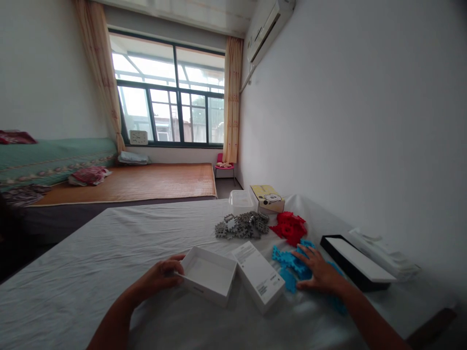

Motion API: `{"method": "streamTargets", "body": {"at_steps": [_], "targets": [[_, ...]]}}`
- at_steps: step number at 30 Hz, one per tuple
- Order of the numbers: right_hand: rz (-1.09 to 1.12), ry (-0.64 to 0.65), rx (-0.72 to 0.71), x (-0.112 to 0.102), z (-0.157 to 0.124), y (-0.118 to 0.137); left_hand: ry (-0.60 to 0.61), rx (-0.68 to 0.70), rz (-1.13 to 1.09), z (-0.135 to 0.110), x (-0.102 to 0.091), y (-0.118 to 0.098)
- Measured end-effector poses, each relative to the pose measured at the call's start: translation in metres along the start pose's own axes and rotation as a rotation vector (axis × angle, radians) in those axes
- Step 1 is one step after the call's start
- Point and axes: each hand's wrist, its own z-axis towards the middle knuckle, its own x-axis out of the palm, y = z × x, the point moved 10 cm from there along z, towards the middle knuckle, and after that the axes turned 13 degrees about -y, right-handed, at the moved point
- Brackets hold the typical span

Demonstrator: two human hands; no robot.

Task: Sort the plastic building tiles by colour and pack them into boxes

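Observation:
My left hand grips the near left rim of an open white box that rests on the white sheet. Beside it lies the box's white lid, printed side up. My right hand lies flat, fingers spread, on a pile of blue puzzle-like foam pieces. Further back sit a red pile and a grey pile of the same kind of pieces.
A clear plastic tub and a yellow carton stand behind the piles. A black-edged flat box and white packaging lie at the right by the wall. A bed and a window are beyond.

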Motion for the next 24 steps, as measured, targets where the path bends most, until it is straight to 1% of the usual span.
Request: {"method": "streamTargets", "body": {"at_steps": [2, 5, 10, 14, 21, 24], "targets": [[0.018, 0.025, -0.037, 0.0, 0.003, -0.001, -0.003, 0.001, 0.007, 0.0, 0.0, 0.001], [0.011, 0.004, -0.077, -0.002, 0.008, 0.001, 0.003, 0.002, 0.025, -0.001, 0.0, 0.002], [-0.021, -0.061, -0.073, -0.004, 0.012, 0.012, 0.004, -0.009, 0.017, -0.003, -0.001, 0.001], [-0.022, -0.081, -0.073, -0.007, 0.014, 0.02, 0.009, -0.019, 0.014, -0.002, 0.0, 0.001], [0.081, -0.125, -0.065, -0.011, 0.017, 0.026, 0.018, -0.025, 0.024, -0.002, 0.0, -0.001], [0.11, -0.169, -0.02, -0.014, 0.018, 0.021, 0.023, -0.024, 0.009, -0.003, 0.0, -0.002]]}}
